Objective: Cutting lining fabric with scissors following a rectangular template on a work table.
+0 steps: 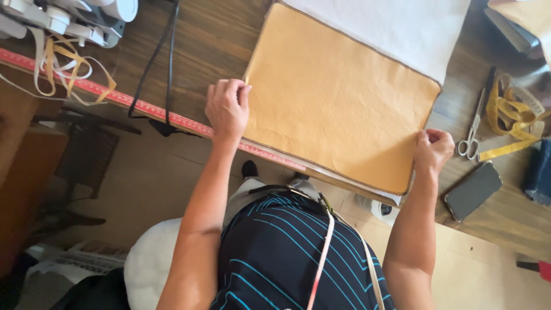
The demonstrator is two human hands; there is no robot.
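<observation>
Left hand (228, 107) fingers pinching left edge of tan sheet (338, 97), frame centre; right hand (433, 150) fingers clamped on its lower-right corner. Scissors (472, 133), phone (473, 190) just right, on wooden surface (218, 34).

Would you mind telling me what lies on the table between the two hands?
In the head view, the tan rectangular fabric sheet spans the stretch between the left hand and the right hand, each gripping a corner.

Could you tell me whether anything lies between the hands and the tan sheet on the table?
Nothing visible does. The left hand and the right hand each already pinch an edge of the tan sheet. The scissors and phone lie off to the right, clear of it.
</observation>
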